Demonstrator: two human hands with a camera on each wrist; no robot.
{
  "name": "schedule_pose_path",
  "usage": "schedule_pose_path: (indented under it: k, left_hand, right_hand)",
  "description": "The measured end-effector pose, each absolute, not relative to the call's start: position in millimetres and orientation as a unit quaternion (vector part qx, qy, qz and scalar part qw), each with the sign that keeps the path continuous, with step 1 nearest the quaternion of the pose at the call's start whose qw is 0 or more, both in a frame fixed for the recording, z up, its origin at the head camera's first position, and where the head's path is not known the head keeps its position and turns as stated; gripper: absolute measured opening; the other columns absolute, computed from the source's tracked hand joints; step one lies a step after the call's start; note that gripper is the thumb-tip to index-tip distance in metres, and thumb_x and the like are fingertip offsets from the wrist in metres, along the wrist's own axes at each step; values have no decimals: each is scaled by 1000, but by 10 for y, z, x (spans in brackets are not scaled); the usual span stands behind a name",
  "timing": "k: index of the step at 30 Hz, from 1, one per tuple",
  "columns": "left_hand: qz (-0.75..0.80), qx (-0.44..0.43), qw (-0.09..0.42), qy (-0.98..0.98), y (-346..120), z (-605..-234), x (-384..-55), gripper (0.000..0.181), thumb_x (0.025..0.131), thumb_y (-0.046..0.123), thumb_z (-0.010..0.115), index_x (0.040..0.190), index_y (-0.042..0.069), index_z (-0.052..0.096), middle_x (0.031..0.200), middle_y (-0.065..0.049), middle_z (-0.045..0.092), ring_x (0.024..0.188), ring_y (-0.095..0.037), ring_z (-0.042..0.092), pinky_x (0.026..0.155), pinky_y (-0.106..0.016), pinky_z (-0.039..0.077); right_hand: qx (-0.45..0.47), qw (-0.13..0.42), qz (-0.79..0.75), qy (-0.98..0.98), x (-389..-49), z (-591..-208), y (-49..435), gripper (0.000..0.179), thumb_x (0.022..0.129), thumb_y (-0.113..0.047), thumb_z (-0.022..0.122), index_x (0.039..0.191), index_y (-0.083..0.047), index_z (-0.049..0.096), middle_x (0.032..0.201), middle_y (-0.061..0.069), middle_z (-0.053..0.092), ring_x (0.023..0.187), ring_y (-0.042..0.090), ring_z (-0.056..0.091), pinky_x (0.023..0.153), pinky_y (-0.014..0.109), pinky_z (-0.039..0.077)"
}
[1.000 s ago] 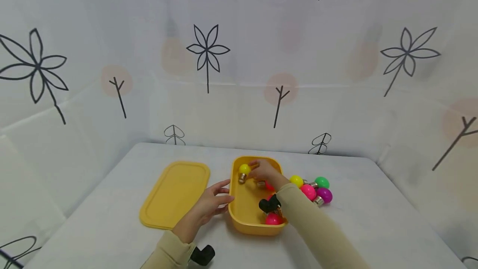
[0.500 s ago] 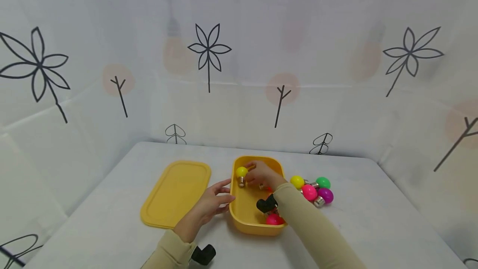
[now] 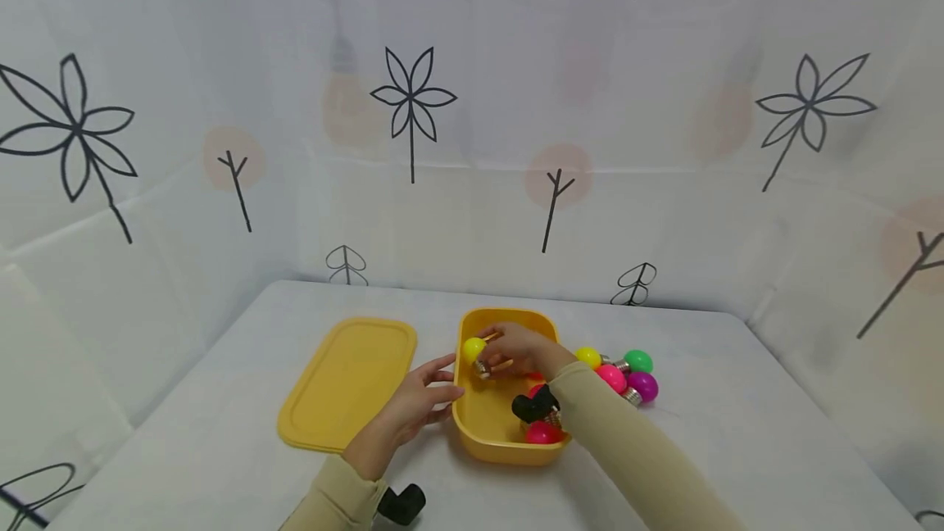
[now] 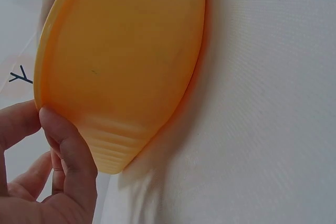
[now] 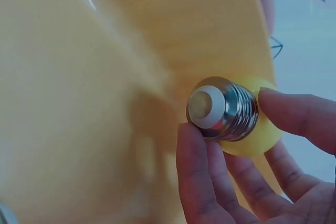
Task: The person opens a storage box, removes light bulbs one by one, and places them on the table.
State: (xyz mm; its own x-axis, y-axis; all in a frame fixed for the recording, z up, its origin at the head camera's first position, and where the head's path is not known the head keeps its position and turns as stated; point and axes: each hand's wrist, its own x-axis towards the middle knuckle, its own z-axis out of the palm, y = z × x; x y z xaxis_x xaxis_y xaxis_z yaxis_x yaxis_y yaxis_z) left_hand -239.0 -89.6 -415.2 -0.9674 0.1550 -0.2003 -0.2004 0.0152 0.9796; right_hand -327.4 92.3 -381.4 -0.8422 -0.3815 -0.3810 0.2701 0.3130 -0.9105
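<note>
In the head view my right hand [image 3: 516,351] is inside a yellow plastic box [image 3: 490,453], holding a yellow light bulb [image 3: 474,349]. The right wrist view has the thumb at the yellow globe and fingertips under the metal screw base [image 5: 236,108], which points away from the box's side. My left hand [image 3: 416,401] is at the box's left side. In the left wrist view its thumb and a finger pinch the rim [image 4: 39,77]. A pink bulb [image 3: 543,433] lies at the box's near end, with other red-pink bulbs partly hidden by the right wrist.
A flat yellow lid [image 3: 350,383] lies left of the box. Right of it are several loose bulbs: a yellow one [image 3: 587,357], a green one [image 3: 638,361], a purple one [image 3: 644,388] and a pink one [image 3: 612,378]. A patterned white cloth [image 3: 472,211] hangs behind.
The yellow bulb in the box has shifted slightly toward me and tilted, and my right fingers now hold it by its base. The left hand stays at the rim.
</note>
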Motion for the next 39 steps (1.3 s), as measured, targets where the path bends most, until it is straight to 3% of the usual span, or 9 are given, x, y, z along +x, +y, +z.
schedule_pose_path:
  k: [14,31,39]
  left_hand:
    - [693,-12,133,708,-900,-4128,-2362,64,84,11,69,141,11,41,116,-13,49,84,-20,56,70,-28,52]
    - [696,-11,126,707,-921,-4123,-2352,63,85,8,68,141,10,40,117,-15,47,82,-21,55,69,-28,52]
    - [696,-9,128,706,-915,-4152,-2370,63,85,8,68,141,10,40,117,-15,47,82,-21,55,69,-28,52]
  right_hand:
    - [-109,295,-582,750,-2986,-3596,1044,44,83,2,65,124,3,47,109,17,55,86,26,62,76,41,53]
    - [-127,211,-568,786,-2684,-3409,1404,45,83,-7,68,123,1,51,106,16,55,85,25,62,72,39,54]
    - [-119,197,-562,795,-2554,-3381,1638,46,83,-9,68,125,1,51,107,14,55,87,25,61,75,39,54]
